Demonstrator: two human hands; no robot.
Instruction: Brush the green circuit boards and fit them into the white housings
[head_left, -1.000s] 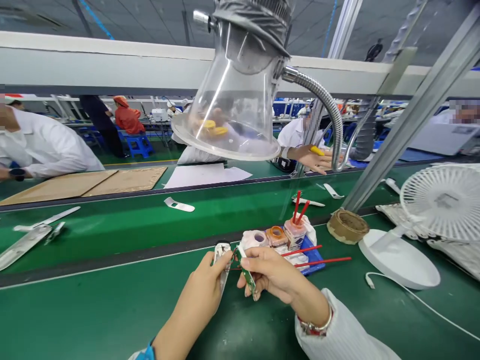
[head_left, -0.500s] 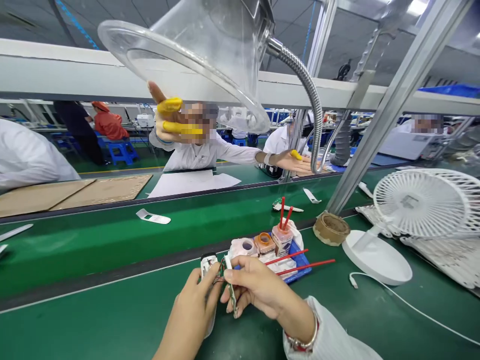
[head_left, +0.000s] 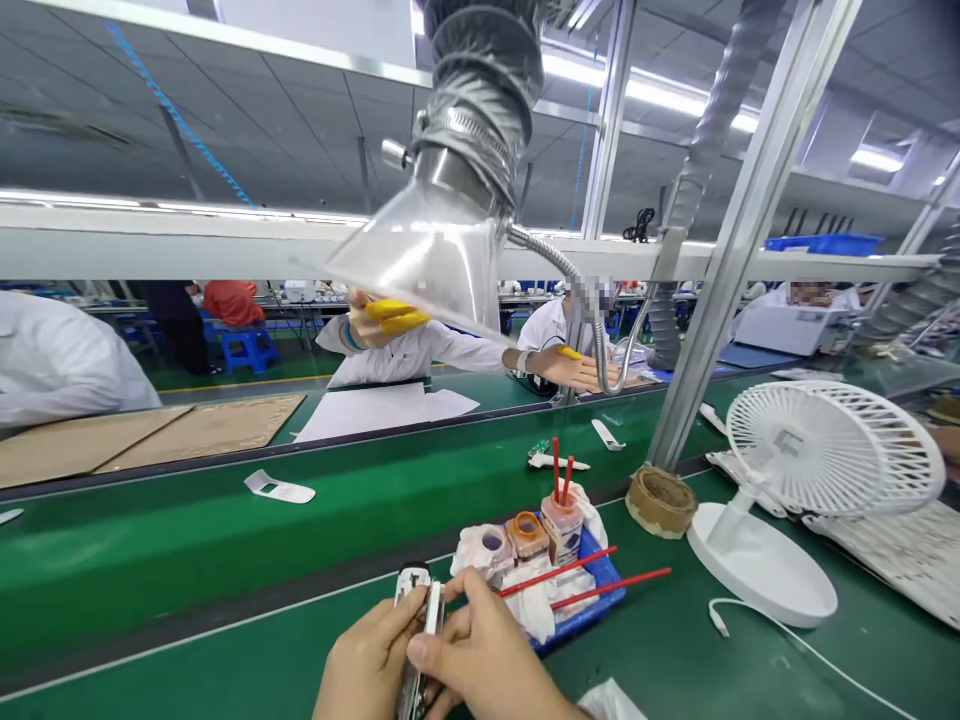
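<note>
Left hand (head_left: 366,655) grips a white casing (head_left: 410,582), right hand (head_left: 480,650) a white strip (head_left: 434,608) (close alongside).

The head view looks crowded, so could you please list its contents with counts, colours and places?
Casing: one, white, bottom centre
Strip: one, mostly white, beside casing
Tray: one, blue, right of centre
Bottles: three, whitish, orange, pinkish, in tray
Sticks: four, red, in and across tray
Fan: one, white, right
Cable: one, white, by fan
Tape roll: one, brown, left of fan
Hood: one, clear, upper centre
Hoses: several, grey, overhead
Cardboard sheets: two, brown, left
Papers: at least two, white, centre-left
Loose parts: several, white, beyond worktop
Co-workers: several, mostly in white, background
Worktop: one, green, foreground
Left hand: one, bare, holding casing
Right hand: one, bare, holding strip
</note>
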